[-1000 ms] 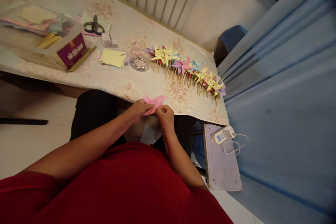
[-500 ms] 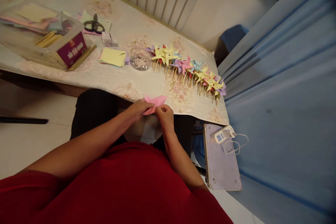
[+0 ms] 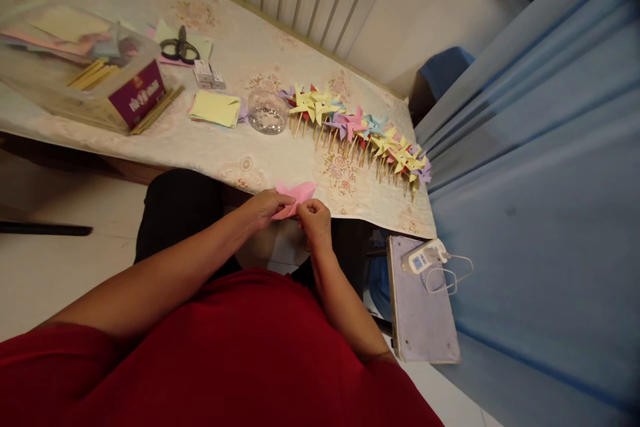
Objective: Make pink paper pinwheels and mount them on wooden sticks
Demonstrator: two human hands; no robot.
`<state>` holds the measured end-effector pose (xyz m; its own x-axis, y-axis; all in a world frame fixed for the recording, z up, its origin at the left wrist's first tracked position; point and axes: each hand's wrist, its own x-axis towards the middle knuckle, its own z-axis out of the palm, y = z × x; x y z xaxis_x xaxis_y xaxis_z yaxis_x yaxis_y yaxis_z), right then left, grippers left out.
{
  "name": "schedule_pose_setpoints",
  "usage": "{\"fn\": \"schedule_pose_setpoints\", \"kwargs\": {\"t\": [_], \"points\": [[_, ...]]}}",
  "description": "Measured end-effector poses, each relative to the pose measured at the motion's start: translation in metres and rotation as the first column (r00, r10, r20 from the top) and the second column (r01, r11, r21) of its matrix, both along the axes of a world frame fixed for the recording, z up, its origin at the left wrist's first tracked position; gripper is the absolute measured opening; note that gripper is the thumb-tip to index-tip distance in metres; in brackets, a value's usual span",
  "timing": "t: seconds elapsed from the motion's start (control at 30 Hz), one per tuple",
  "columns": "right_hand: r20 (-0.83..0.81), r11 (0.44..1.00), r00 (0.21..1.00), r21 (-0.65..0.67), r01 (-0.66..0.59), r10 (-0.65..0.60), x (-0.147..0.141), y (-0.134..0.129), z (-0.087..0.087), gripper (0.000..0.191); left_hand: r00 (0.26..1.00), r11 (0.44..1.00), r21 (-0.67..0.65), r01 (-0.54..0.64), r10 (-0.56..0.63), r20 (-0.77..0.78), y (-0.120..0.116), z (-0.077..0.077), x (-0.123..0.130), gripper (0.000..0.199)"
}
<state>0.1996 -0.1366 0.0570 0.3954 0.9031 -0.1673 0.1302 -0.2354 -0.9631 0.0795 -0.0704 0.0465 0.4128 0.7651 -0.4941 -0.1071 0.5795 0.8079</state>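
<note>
A pink paper piece (image 3: pixel 302 192), partly folded, is held between my two hands at the table's front edge, above my lap. My left hand (image 3: pixel 267 207) grips its left side, thumb lying on top. At its lower right, my right hand (image 3: pixel 315 215) pinches the paper with thumb and forefinger; whether anything small is in that pinch is hidden. Beyond the hands lies a row of finished paper pinwheels (image 3: pixel 353 123) on sticks, in yellow, pink, purple and blue. A round clear tub (image 3: pixel 268 113) with small shiny metal pieces sits left of them.
A stack of coloured paper (image 3: pixel 215 109), small boxes (image 3: pixel 209 75) and black-handled scissors (image 3: pixel 180 51) lie on the flowered tablecloth (image 3: pixel 295 157). Far left is a clear bin (image 3: pixel 55 90) with paper and sticks. At right, a stool (image 3: pixel 425 320) carries a white corded device (image 3: pixel 424 257); a blue curtain (image 3: pixel 545 180) hangs beside it.
Almost nothing differs. Both hands keep their hold on the pink paper, which has shifted only very slightly.
</note>
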Motion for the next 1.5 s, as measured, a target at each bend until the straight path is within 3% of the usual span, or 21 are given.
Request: {"fn": "schedule_pose_setpoints", "kwargs": {"t": [0.33, 0.57, 0.83, 1.03, 1.27, 1.5], "points": [[0.066, 0.999, 0.997, -0.019, 0.031, -0.029, -0.001, 0.0, -0.001, 0.012, 1.0, 0.999, 0.053, -0.012, 0.011, 0.007, -0.005, 0.008, 0.001, 0.01], [-0.06, 0.999, 0.997, -0.014, 0.043, -0.044, -0.001, -0.001, -0.001, 0.011, 0.998, 0.998, 0.036, -0.047, 0.045, 0.048, -0.009, 0.017, 0.0, 0.009], [-0.196, 0.997, 0.978, -0.006, -0.073, 0.07, 0.001, -0.003, 0.001, 0.021, 0.996, 0.998, 0.064, 0.012, -0.018, 0.083, -0.008, 0.021, -0.002, 0.003], [-0.196, 0.985, 0.965, 0.025, -0.17, 0.172, 0.004, -0.003, 0.002, 0.025, 0.996, 0.998, 0.061, -0.015, 0.009, 0.09, -0.006, 0.017, -0.004, 0.011], [-0.183, 0.979, 0.962, 0.059, -0.194, 0.202, 0.003, -0.001, 0.002, 0.026, 0.997, 0.998, 0.051, -0.034, 0.03, 0.066, -0.007, 0.021, -0.004, 0.005], [-0.179, 0.993, 0.977, 0.022, -0.114, 0.116, 0.001, -0.001, -0.001, 0.024, 0.998, 0.998, 0.053, -0.037, 0.035, 0.046, -0.007, 0.02, -0.005, 0.004]]}}
